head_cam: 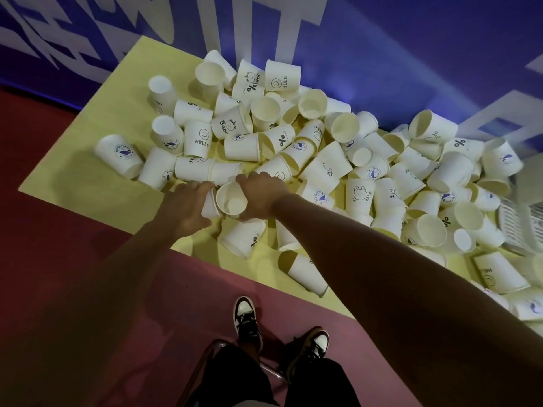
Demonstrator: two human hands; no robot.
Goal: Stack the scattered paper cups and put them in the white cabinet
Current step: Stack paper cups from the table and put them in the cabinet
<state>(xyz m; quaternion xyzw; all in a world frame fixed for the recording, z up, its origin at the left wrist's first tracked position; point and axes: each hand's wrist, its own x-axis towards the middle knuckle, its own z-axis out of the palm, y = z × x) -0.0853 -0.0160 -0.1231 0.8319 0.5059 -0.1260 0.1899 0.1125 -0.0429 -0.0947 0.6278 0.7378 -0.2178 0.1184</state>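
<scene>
Head view looks down on a blue wall with big white lettering (396, 54) along the far edge and a red-pink floor (88, 304) nearer the camera. Between them stands a pale yellow rectangular tabletop (82, 180), set at a slant in the frame. Across most of it lies a heap of white paper cups (332, 168) printed with "HELLO", "Bear", percent signs and small blue badges. They lie on their sides, upside down or mouth-up, many touching or overlapping, thickest toward the right. At the right edge a white slatted object (517, 221) sits beside the cups; what it is cannot be told.

Two bare forearms reach to the near edge of the heap. The left hand (188, 207) curls fingers and thumb round a white side-on cup (210, 207). The right hand (261, 198) grips a white open-mouthed cup (232, 201), its mouth turned toward the camera. These two cups touch; whether one sits inside the other cannot be told.

Below, black trousers (235, 380) and two black-and-white sneakers (246, 318) are over the floor.
</scene>
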